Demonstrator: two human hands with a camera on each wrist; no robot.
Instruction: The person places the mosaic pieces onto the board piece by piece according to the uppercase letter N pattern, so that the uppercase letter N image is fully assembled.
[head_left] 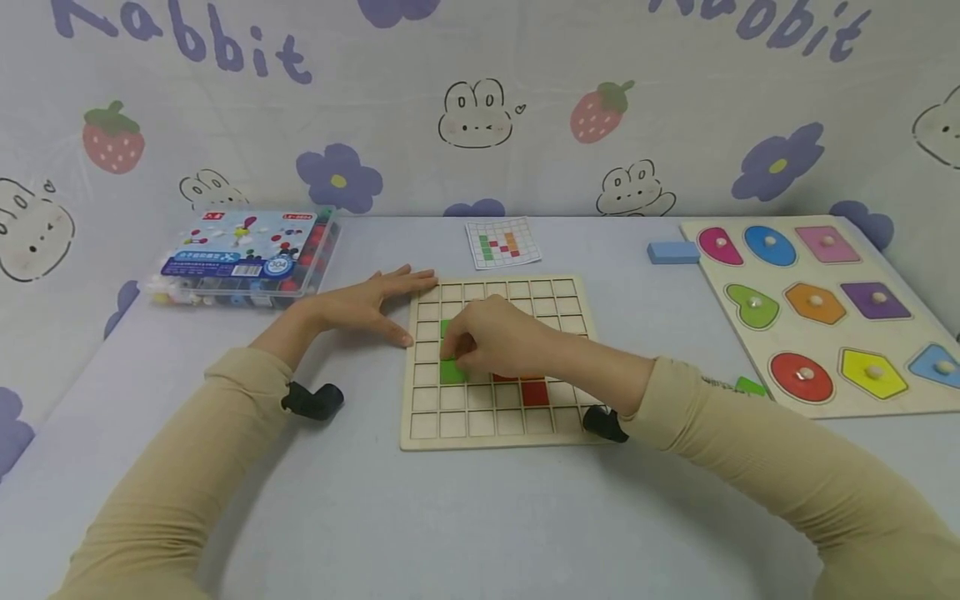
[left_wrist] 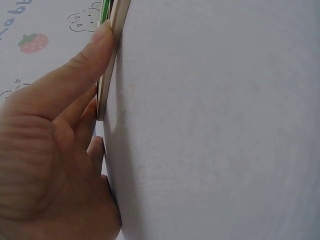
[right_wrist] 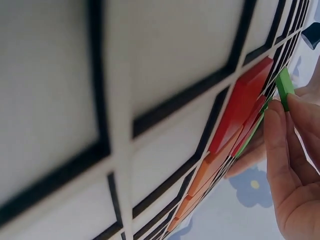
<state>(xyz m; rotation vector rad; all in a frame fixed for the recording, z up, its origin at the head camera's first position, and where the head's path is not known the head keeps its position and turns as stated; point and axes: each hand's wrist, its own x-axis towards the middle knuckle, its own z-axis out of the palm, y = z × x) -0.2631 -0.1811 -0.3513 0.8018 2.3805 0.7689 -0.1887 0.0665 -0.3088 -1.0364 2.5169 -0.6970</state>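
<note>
A wooden grid board (head_left: 422,426) lies flat on the table, with green, red and orange square tiles in some of its cells. Over the board's left half, my right hand (head_left: 504,337) pinches a green tile (right_wrist: 285,87) between thumb and fingers; the right wrist view has it tilted at the board's surface. A red tile (head_left: 536,392) sits in a lower cell, and an orange tile (right_wrist: 216,156) lies beside red ones. My left hand (head_left: 362,305) is spread at the board's left side, its thumb (left_wrist: 85,67) and fingertips touching the frame. My right hand hides part of the tiles.
Behind the board lies a printed pattern card (head_left: 504,242). A plastic box of colourful parts (head_left: 243,254) stands at the left. To the right are a blue block (head_left: 672,252), a knobbed shape puzzle (head_left: 776,333) and a small green piece (head_left: 750,386) near my sleeve.
</note>
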